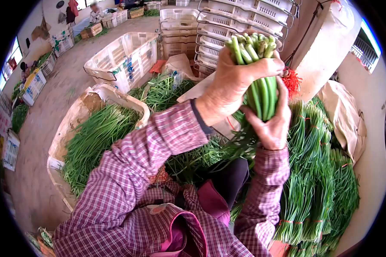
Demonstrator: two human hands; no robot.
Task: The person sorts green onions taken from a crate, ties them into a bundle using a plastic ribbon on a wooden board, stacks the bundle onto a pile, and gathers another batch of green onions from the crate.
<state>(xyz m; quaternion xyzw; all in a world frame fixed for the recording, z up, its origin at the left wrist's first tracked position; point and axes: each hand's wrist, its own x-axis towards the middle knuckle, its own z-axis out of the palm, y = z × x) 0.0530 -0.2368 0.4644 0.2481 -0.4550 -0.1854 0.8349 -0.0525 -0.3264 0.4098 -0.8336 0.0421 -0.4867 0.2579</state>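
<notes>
In front of me, both hands hold up a bunch of green stalks (265,96), its pale cut ends pointing up and its thin leaves hanging below. My left hand (244,75) wraps round it just under the cut ends, thumb across the front. Lower down, my right hand (272,122) grips the same bunch, with fingers along its right side. Behind my right hand hangs a tuft of red ties (292,82). Loose green leaves (201,156) lie over my lap below the hands.
On the right, tied green bundles (309,171) are piled beside a beige cloth (343,115). A lined crate of loose greens (101,143) stands at left. White crates (122,60) and a crate stack (244,25) stand ahead. Another person (96,13) is far back.
</notes>
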